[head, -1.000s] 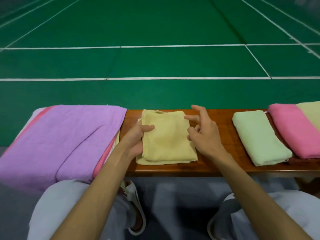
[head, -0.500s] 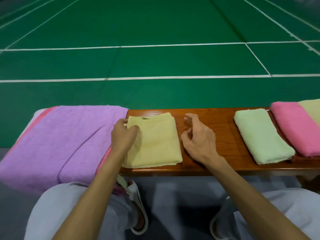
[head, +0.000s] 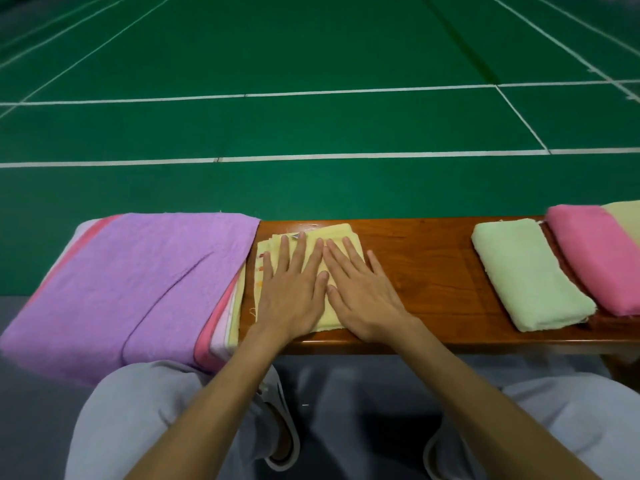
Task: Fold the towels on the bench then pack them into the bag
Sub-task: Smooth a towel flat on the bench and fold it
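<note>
At the middle of the wooden bench (head: 426, 271) lies a small yellow towel (head: 337, 235), folded into a squarish pad. Both hands are laid flat on top of it. The left hand (head: 292, 289) covers its left half and the right hand (head: 360, 292) its right half, with the outer fingers spilling onto bare wood. All the fingers are straight and spread, pressing down and gripping nothing.

To my eye this is a smoothing press, flattening the fold so it keeps. The cloth looks like thin, soft terry: light, limp and not at all slippery, though the layers would likely splay if it were lifted by one corner. I would take it along the folded edge, pinching every layer at once, or slide a palm under the near edge where it reaches the front lip of the bench (the loose threads at its left side suggest that is the open end).

Just beside it on the left, a large purple towel (head: 138, 282) tops a stack whose pink, white and pale edges (head: 221, 323) show at the side. Well apart on the right lie a folded green towel (head: 526, 271), a pink towel (head: 595, 258) touching it, and a pale yellow one (head: 627, 216) at the frame's edge. Beyond is a green court floor (head: 311, 126) with white lines. No bag is in sight.
</note>
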`<state>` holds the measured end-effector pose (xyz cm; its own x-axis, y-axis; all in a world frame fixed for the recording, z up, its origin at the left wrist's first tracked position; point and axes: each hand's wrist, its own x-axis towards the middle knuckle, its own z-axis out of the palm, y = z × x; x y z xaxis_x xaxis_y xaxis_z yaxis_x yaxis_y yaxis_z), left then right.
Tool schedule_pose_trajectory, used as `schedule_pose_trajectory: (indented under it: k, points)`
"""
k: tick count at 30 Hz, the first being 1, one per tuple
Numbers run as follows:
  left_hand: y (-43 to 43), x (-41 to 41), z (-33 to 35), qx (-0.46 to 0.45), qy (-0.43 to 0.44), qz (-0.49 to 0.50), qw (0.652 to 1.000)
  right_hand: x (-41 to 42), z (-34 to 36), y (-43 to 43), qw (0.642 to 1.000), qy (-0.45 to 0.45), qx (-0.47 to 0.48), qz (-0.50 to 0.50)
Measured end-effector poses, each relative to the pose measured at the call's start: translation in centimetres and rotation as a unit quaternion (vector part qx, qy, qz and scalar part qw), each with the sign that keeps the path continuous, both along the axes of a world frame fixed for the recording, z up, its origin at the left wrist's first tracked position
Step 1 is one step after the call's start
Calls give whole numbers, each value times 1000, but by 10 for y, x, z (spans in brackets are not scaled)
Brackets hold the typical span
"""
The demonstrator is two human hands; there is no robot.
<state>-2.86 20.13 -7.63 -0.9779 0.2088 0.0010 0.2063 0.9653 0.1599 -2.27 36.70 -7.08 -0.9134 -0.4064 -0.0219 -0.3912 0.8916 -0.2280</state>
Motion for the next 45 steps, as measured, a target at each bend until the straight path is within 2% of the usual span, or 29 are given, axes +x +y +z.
schedule_pose_trajectory:
  k: [6, 10, 14, 17, 19, 21, 26, 34, 37, 40, 42, 45]
  points:
    - [47, -12, 1, 48, -4, -58, 997, -4, 4, 61, 997, -13, 50, -62]
    - [41, -14, -4, 33, -2, -33, 999, -6, 1, 99, 993, -22, 54, -100]
    - [18, -9, -2, 94, -46, -25, 994, -2, -5, 112, 993, -13, 29, -116]
    - [8, 0, 3, 142, -48, -44, 988, 2, 2, 110, 995, 8, -45, -90]
    - [-1, 11, 8, 122, 6, -95, 988, 8, 13, 104, 996, 16, -73, -43]
    - [-12, 25, 11, 88, 47, -164, 981, 18, 22, 95, 999, 5, -50, 16]
    - [-28, 44, 1, 28, 21, -227, 973, 41, 10, 81, 996, -10, 40, 84]
    - [-38, 45, 4, 96, 59, -241, 964, 55, 11, 85, 996, 45, 17, 81]
    - [-37, 40, 19, 153, 51, -218, 962, 53, 33, 87, 998, -15, -44, 45]
    - [-36, 33, 38, 311, -27, -161, 936, 45, 60, 91, 988, -72, -139, -7]
    - [-34, 26, 47, 388, -85, -123, 909, 38, 70, 92, 966, -111, -230, -33]
    - [-25, 15, 45, 439, -121, -54, 889, 23, 65, 90, 928, -129, -342, -74]
